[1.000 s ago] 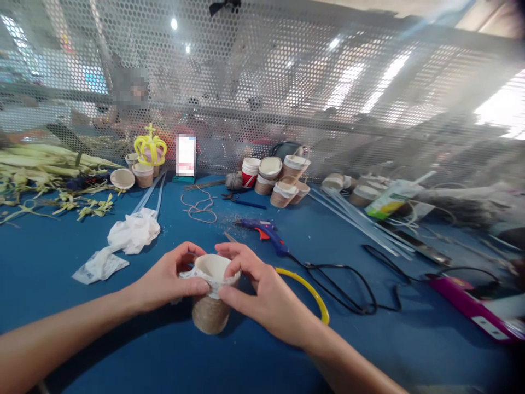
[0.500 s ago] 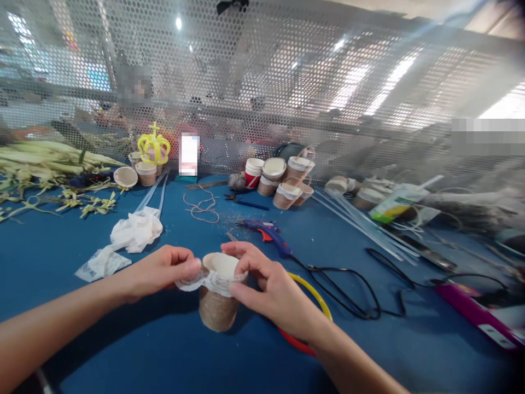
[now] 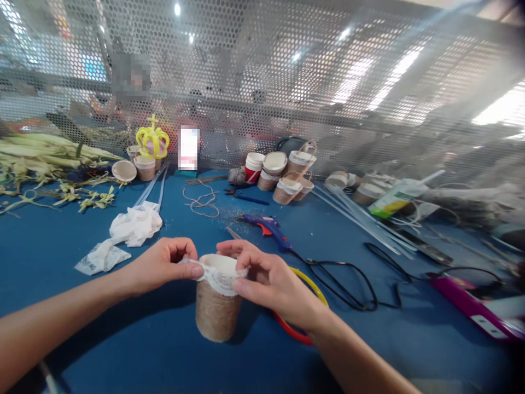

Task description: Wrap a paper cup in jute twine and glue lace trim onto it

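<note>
A paper cup (image 3: pixel 217 317) wrapped in brown twine is upright in front of me, its white inside showing. White lace ribbon (image 3: pixel 219 282) runs around the front of its rim. My left hand (image 3: pixel 174 262) pinches the lace between thumb and fingers at the left side of the rim. On the right side, my right hand (image 3: pixel 262 279) grips the cup's rim with the lace under its thumb; some of its fingers are behind the rim. Beyond the hands lies a blue glue gun (image 3: pixel 270 230) with an orange trigger.
Crumpled white lace (image 3: pixel 137 224) lies left. Scissors with a yellow and red handle (image 3: pixel 305 279) are partly under my right forearm. A black cord (image 3: pixel 361 303) leads toward a purple power strip (image 3: pixel 478 306). Twine-wrapped cups (image 3: pixel 287 189), clear glue sticks (image 3: pixel 361 221) and dry husks (image 3: pixel 49 156) line the back.
My left hand has come closer to the cup, bringing the loose lace up against the left of the rim. My right hand keeps its hold. The view has shifted slightly.
</note>
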Demonstrator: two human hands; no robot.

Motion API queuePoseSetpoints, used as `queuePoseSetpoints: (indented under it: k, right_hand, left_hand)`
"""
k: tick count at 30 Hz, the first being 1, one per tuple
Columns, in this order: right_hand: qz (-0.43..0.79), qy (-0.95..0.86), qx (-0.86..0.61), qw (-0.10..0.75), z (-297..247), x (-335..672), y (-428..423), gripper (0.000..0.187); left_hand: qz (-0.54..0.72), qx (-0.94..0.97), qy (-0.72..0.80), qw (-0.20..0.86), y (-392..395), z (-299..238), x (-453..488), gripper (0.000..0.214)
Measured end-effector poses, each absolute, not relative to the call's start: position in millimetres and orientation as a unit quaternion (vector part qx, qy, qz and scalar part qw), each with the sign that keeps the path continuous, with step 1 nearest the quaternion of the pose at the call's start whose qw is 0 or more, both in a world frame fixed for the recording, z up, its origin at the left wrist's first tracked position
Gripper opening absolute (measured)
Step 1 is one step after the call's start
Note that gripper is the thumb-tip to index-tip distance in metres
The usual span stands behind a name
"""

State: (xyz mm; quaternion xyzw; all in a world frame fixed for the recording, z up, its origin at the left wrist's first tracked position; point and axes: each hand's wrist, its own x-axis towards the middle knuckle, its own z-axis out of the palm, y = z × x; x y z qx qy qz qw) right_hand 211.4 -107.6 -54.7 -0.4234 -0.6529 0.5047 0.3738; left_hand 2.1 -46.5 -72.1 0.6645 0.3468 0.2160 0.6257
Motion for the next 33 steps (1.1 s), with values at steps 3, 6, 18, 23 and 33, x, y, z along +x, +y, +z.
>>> queuePoseSetpoints:
  k: [3,6,18,23,33]
  right_hand:
    - [0.527,-0.642,-0.409,0.377,-55,212,-107,0.016]
    - [0.543,-0.631,-0.405,0.378,-55,212,-108,0.014]
    - [0.528,-0.629,-0.419,0.388,-56,211,-106,0.014]
    - [0.435,-0.646,-0.473,0.412,-60,209,-105,0.011]
    - [0.438,-0.640,-0.442,0.452,-63,205,-104,0.013]
  left_hand:
    - [0.221,0.652,0.340,0.640,-46,-75,2,0.033]
    - [0.225,0.649,0.335,0.645,-45,-75,1,0.032]
    - [0.263,0.648,0.334,0.632,-40,-76,-3,0.026]
    - [0.253,0.711,0.301,0.583,-54,-60,-6,0.020]
    - [0.289,0.654,0.294,0.634,-53,-80,5,0.048]
